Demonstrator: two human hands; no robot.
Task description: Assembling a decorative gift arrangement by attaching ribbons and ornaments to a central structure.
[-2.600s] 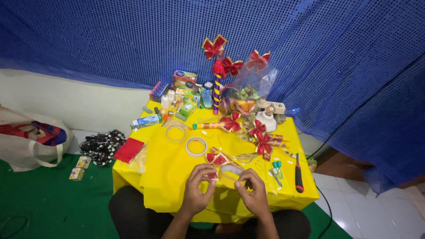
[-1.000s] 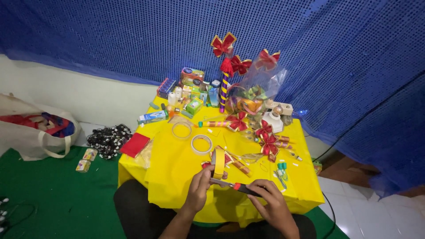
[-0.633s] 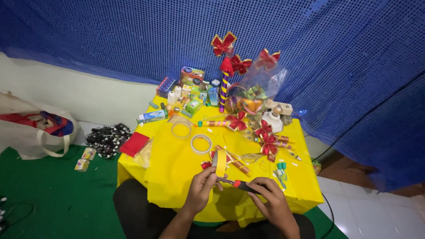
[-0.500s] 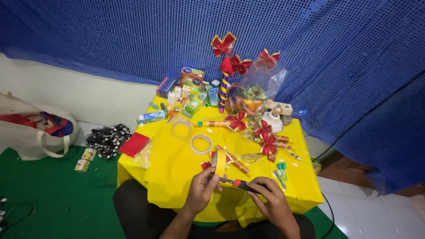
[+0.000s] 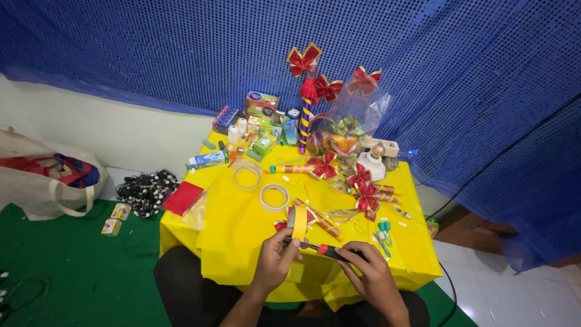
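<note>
Single head-worn camera, looked steeply down and forward from above the seated person. Table (image 5: pixel 242 242) with yellow cover sat mid-frame, fairly near; both hands entered from the bottom edge. View faced a blue netted curtain (image 5: pixel 151 54) behind, green floor mat (image 5: pixel 72 272) at left. Only this one view recorded.

Yellow tablecloth (image 5: pixel 242 242), red bows (image 5: pixel 365 195), blue backdrop (image 5: pixel 151 48).
</note>
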